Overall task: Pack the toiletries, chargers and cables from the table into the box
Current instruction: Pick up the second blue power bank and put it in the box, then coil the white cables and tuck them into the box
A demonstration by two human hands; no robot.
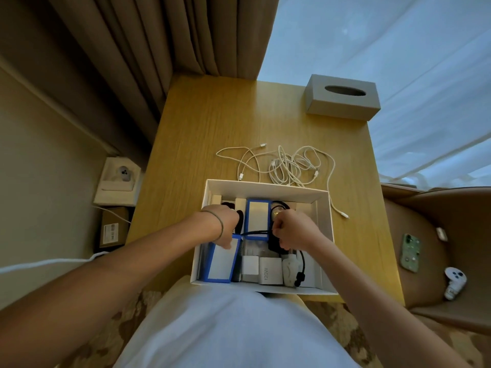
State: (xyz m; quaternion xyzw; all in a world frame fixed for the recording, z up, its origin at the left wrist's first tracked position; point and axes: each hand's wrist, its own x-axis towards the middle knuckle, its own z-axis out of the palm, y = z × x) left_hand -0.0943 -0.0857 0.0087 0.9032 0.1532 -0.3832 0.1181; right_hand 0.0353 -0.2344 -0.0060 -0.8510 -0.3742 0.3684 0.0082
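Note:
A white open box [265,187] sits at the near edge of the wooden table [202,134]. Inside lie two blue-edged packets [257,216], white chargers [270,269], a black comb and black items. A black cable [256,232] stretches between my two hands over the box. My left hand [224,225] is closed on its left end, and my right hand [291,229] is closed on its right end above a black adapter. Several tangled white cables [287,164] lie on the table just behind the box, one trailing down its right side.
A grey tissue box [342,98] stands at the table's far right corner. A brown chair [430,251] at the right holds a green phone [410,252] and a white device [454,281]. Curtains hang behind; a wall socket and small boxes sit at the left.

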